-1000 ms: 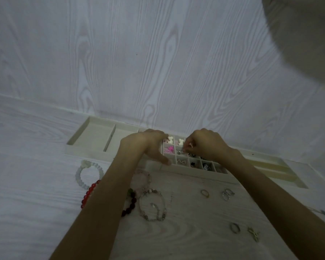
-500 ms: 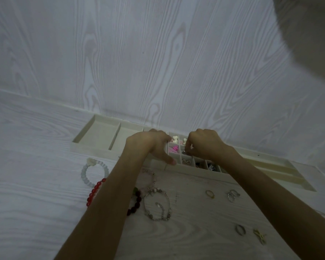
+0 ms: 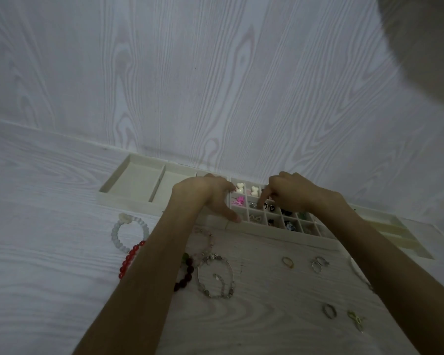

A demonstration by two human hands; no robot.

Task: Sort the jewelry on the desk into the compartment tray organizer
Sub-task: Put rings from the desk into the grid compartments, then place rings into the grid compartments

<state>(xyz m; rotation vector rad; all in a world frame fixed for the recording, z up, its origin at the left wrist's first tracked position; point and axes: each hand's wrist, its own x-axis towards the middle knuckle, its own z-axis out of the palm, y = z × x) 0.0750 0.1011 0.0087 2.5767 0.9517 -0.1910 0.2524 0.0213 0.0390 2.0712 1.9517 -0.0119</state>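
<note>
A long cream compartment tray [image 3: 133,180] lies against the wall. Its middle grid of small cells holds white, pink and black earrings [image 3: 254,190]. My left hand [image 3: 208,196] rests on the tray left of the grid, with its thumb on the front rim. My right hand [image 3: 292,193] hovers over the grid. Its index finger points down into a cell beside a small silvery piece [image 3: 253,204], and the other fingers are curled. On the desk in front lie a white bracelet [image 3: 128,235], a red bracelet [image 3: 128,260], a silver charm bracelet [image 3: 215,278] and a gold ring [image 3: 287,262].
A dark bead bracelet [image 3: 187,275] and a pink bracelet [image 3: 208,239] lie partly under my left forearm. Silver rings [image 3: 318,263], another ring [image 3: 329,310] and a yellow-green piece [image 3: 355,319] sit near my right forearm. The wall stands right behind the tray.
My right hand's index finger has straightened down into a grid cell, where before the fingertips were bunched together. The left hand has kept its place on the tray.
</note>
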